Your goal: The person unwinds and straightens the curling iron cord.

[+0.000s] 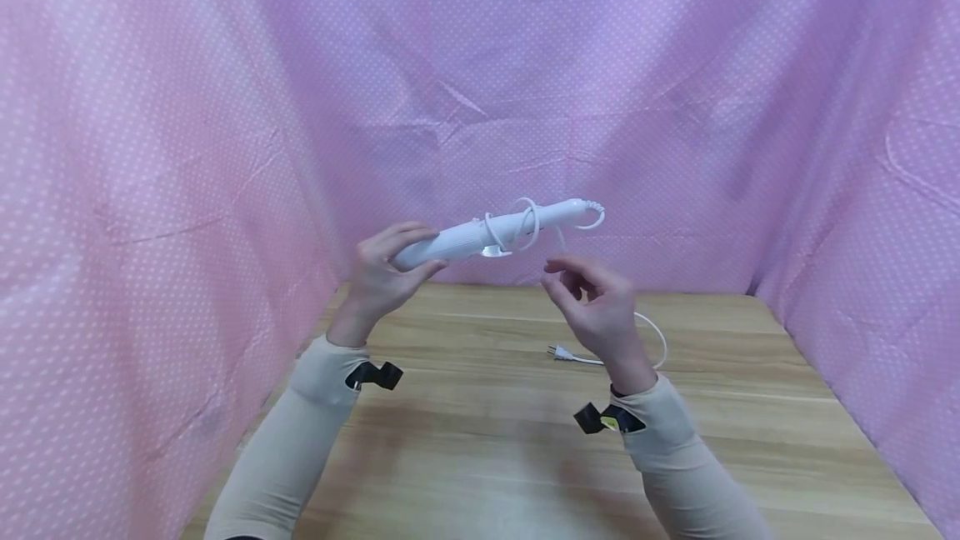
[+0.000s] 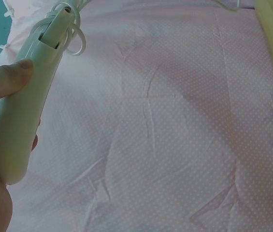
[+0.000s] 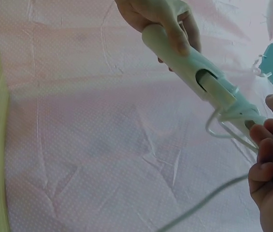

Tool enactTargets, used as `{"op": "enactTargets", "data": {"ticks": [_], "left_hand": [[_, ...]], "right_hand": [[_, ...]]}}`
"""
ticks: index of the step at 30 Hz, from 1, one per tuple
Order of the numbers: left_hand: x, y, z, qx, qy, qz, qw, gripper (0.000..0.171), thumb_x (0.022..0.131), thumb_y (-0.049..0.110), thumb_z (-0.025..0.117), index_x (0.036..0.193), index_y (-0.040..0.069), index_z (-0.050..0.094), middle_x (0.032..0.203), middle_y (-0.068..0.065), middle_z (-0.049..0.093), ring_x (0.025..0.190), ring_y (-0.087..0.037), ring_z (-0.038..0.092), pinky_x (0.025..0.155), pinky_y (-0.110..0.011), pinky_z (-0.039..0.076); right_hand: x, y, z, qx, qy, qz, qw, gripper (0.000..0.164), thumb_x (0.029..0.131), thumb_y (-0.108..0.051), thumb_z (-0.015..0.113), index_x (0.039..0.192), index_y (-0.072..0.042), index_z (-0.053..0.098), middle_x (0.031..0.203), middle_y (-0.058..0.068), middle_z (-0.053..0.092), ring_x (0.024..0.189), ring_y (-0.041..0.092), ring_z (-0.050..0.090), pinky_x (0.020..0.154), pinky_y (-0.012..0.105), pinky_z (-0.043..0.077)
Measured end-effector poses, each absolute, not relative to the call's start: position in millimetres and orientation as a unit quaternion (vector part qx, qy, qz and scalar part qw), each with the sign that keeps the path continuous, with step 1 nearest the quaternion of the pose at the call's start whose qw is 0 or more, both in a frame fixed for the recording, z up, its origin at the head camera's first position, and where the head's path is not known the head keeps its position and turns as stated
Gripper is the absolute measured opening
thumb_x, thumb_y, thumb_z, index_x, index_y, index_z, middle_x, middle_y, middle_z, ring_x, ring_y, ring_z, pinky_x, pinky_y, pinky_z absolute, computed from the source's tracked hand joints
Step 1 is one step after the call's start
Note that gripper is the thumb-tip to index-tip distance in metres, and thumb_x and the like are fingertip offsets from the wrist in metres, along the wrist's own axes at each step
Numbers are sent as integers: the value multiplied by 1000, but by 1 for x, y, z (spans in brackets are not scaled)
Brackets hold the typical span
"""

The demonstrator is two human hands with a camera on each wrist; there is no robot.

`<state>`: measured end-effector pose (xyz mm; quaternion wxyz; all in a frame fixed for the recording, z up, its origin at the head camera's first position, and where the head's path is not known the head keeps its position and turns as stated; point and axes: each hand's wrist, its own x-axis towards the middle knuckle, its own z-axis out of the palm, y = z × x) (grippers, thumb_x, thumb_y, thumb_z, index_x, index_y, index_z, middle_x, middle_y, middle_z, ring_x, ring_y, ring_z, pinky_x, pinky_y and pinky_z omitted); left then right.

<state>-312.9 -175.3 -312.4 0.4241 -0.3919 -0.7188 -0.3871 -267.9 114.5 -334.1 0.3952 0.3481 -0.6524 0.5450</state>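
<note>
My left hand (image 1: 382,269) grips the thick end of a white curling iron (image 1: 465,242), holding it up above the table, tilted with its cord end higher. In the left wrist view the thumb lies along the iron's smooth body (image 2: 22,111). Loops of white power cord (image 1: 531,219) wrap the slimmer half. My right hand (image 1: 596,302) is just below that half, fingers curled round the hanging cord. In the right wrist view the cord (image 3: 204,200) runs from behind the curled fingers (image 3: 266,159); its stretch inside the hand is hidden.
The plug (image 1: 560,352) and the tail of the cord lie on the wooden table (image 1: 480,457). Pink dotted cloth (image 1: 480,65) hangs at the back and on both sides. A black camera mount sits on each wrist.
</note>
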Motion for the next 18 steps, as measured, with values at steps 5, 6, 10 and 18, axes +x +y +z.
{"op": "enactTargets", "data": {"ticks": [5,6,10,18], "left_hand": [[-318,-173,-320,-399,-706,-396,432,41,65,3,89,103,0,74,103,-16,72,93,-29,69,80,-31,56],[-319,-172,-321,-401,-706,-396,429,41,66,3,89,104,0,73,103,-16,72,94,-29,69,80,-31,56],[-319,-169,-323,-406,-707,-401,418,41,67,5,88,105,1,73,104,-16,72,94,-28,69,80,-32,57],[-319,-166,-328,-405,-705,-405,419,40,65,2,89,102,0,74,102,-16,73,90,-29,70,79,-31,57]], "right_hand": [[-277,98,-343,304,-669,549,399,21,77,8,75,97,6,72,76,14,68,57,9,46,50,15,36],[-277,95,-342,289,-673,552,398,20,78,8,75,97,7,71,78,15,69,57,9,46,50,14,35],[-267,83,-332,242,-677,577,388,17,81,6,73,97,11,70,78,20,67,56,6,46,49,15,37],[-269,74,-327,199,-651,634,366,12,84,7,70,94,14,70,70,20,66,55,1,51,48,13,41]]}}
